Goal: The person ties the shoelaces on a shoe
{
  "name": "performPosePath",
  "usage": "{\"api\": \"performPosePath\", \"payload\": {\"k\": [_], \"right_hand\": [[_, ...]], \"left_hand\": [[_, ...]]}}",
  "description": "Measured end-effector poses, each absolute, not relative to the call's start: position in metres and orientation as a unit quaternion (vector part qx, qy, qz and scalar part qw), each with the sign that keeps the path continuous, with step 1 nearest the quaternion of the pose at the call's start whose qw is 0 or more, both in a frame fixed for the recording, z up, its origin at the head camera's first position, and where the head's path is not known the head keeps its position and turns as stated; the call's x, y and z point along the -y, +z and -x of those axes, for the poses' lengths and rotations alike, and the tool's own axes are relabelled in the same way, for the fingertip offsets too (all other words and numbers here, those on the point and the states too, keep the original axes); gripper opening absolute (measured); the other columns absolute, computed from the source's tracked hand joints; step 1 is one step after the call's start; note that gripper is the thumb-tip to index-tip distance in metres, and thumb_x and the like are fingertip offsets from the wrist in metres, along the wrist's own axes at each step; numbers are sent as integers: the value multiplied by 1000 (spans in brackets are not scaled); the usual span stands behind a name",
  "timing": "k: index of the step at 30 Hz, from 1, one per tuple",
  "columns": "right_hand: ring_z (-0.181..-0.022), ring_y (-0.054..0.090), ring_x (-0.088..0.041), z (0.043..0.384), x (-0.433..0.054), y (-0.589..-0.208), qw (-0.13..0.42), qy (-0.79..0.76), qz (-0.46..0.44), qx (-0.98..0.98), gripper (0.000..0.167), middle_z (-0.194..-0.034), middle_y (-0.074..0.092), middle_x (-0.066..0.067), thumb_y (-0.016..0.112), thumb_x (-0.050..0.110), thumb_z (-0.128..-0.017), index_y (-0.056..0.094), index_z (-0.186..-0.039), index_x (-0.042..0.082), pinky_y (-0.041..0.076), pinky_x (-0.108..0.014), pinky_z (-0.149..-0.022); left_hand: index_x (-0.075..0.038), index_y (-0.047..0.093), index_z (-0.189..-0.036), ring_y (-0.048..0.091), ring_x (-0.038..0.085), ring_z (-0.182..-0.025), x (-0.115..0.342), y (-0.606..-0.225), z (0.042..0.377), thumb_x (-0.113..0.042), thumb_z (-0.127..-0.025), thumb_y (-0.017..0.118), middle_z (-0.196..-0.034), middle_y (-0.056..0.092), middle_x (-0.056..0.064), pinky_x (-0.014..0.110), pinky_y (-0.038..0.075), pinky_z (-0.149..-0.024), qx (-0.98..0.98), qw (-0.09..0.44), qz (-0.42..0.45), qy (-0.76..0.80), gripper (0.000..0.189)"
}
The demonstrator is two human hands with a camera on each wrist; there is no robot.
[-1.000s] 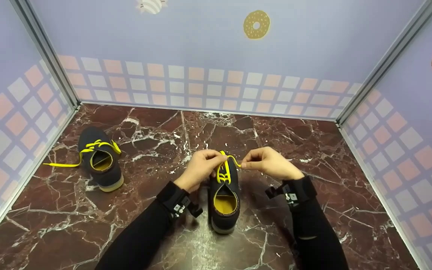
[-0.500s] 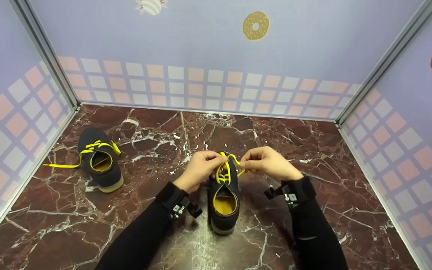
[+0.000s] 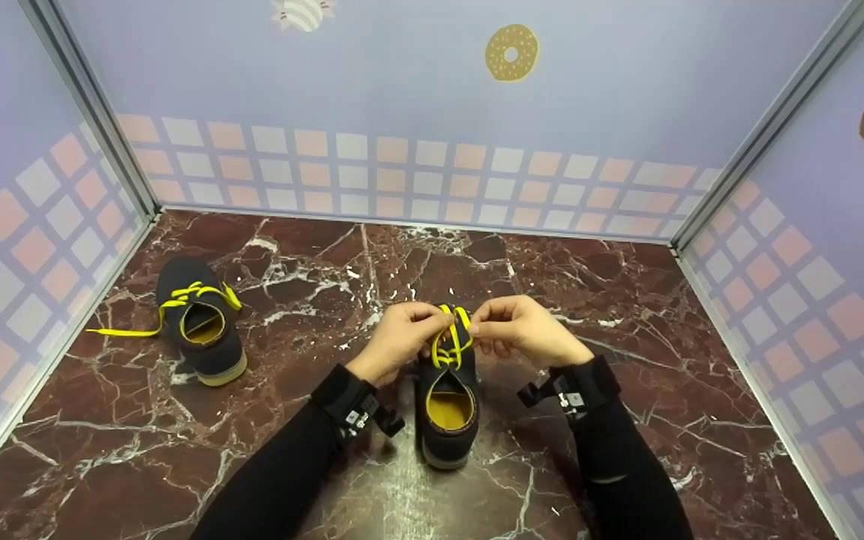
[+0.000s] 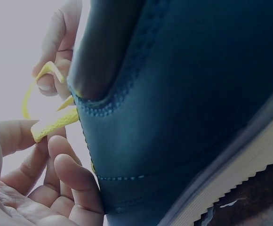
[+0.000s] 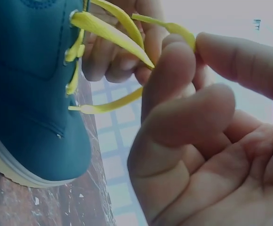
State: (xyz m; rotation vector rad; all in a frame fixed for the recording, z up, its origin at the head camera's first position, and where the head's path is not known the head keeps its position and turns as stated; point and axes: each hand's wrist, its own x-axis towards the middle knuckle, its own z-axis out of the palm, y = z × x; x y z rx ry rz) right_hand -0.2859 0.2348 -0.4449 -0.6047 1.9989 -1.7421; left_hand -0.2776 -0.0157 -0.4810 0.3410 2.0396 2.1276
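Observation:
A dark sneaker [image 3: 447, 439] with a yellow insole stands on the floor, toe pointing away. My left hand [image 3: 400, 336] is at its left side, with thumb and forefinger pinching a stretch of yellow shoelace [image 4: 59, 128] above the tongue. Close to the right side of the laces, my right hand [image 3: 526, 327] pinches the yellow lace [image 5: 181, 35] near its end. In the right wrist view the narrow tip sticks out from those fingertips toward the shoe, and lace runs through several eyelets. The left fingers lie partly behind the right hand there.
A matching sneaker [image 3: 203, 319] stands at the left, one yellow lace end [image 3: 124, 331] trailing on the floor. Patterned wall panels [image 3: 432, 112] bound the brown marbled floor [image 3: 312, 465] at the back and both sides.
My right hand has moved left toward the shoe, carrying the lace end over the lacing. The left hand keeps its pinch in the same place.

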Motion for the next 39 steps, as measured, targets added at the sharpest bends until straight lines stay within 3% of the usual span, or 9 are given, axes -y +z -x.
{"api": "performPosePath", "payload": {"k": [6, 14, 19, 29, 34, 39], "right_hand": [[-58, 59, -14, 285, -229, -447, 215, -638, 208, -710, 12, -80, 72, -13, 78, 8, -103, 76, -104, -4, 47, -22, -48], [-62, 62, -13, 286, -226, -449, 202, -624, 199, -728, 12, -84, 76, -9, 81, 8, -100, 76, -102, -3, 49, -22, -52], [-62, 61, -13, 285, -225, -450, 194, -606, 204, -744, 4, -84, 76, -8, 80, 6, -101, 78, -98, 4, 49, -21, -52], [-62, 58, -16, 287, -223, -453, 181, -557, 234, -776, 12, -85, 69, -25, 85, 14, -98, 77, -96, 5, 47, -23, -53], [-64, 59, -20, 287, -224, -454, 187, -540, 241, -785, 16, -82, 70, -15, 87, 16, -97, 77, -96, 4, 47, -22, -54], [-64, 58, -20, 287, -228, -452, 202, -534, 237, -786, 17, -83, 70, -17, 89, 17, -95, 77, -96, 5, 47, -22, -54]], "left_hand": [[-5, 84, -95, 51, 7, -58, 15, -481, 278, -17, -103, 78, -83, 71, -1, 20, 44, -52, -687, 87, -110, 713, 15], [5, 82, -104, 47, 5, -55, 16, -483, 279, -21, -102, 81, -68, 60, -6, 20, 40, -51, -688, 87, -111, 712, 27], [8, 80, -108, 46, 5, -55, 17, -483, 278, -20, -102, 80, -67, 60, -6, 20, 39, -51, -679, 97, -107, 720, 29], [-1, 83, -102, 48, 7, -56, 17, -483, 280, -21, -102, 81, -67, 60, -5, 21, 40, -52, -668, 102, -96, 731, 21], [1, 83, -102, 48, 7, -56, 18, -483, 280, -20, -102, 81, -68, 61, -4, 21, 41, -52, -669, 101, -99, 730, 21], [-1, 83, -101, 48, 7, -57, 19, -483, 279, -19, -102, 80, -68, 61, -4, 20, 41, -52, -665, 104, -105, 732, 18]]}}
